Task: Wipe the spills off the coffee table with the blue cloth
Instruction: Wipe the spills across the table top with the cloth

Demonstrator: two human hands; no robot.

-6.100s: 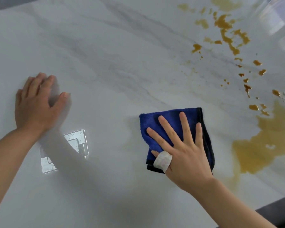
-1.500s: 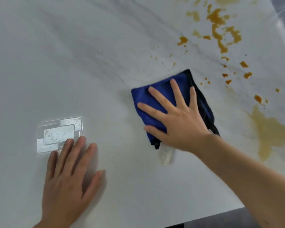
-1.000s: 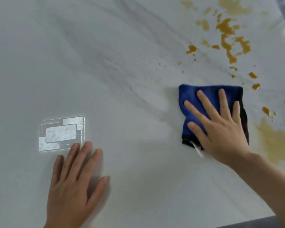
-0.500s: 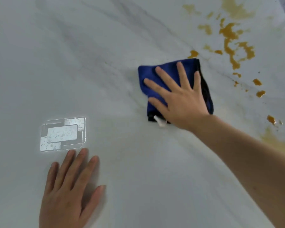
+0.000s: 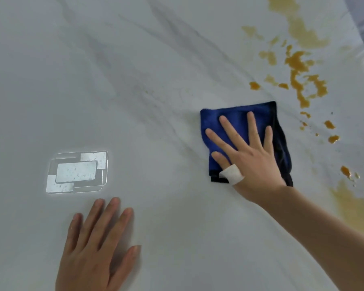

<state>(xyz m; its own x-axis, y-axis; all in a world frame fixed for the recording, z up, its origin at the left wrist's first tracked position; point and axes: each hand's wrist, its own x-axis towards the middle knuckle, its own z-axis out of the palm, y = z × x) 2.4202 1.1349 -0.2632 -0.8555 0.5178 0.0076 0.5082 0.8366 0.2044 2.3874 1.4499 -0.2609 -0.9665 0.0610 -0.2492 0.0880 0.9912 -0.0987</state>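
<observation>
Head view: right hand flat on the blue cloth, mid-desk.
Fingers spread straight, pressing it to the white desk, orange spills just to its right; left hand rests open, palm down, holding nothing.

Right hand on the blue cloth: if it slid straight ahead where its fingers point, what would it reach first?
Probably the small orange drop just beyond the blue cloth under the right hand; bare table lies beyond it.

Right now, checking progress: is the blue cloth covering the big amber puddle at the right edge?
No, the blue cloth lies left of that uncovered puddle.
</observation>
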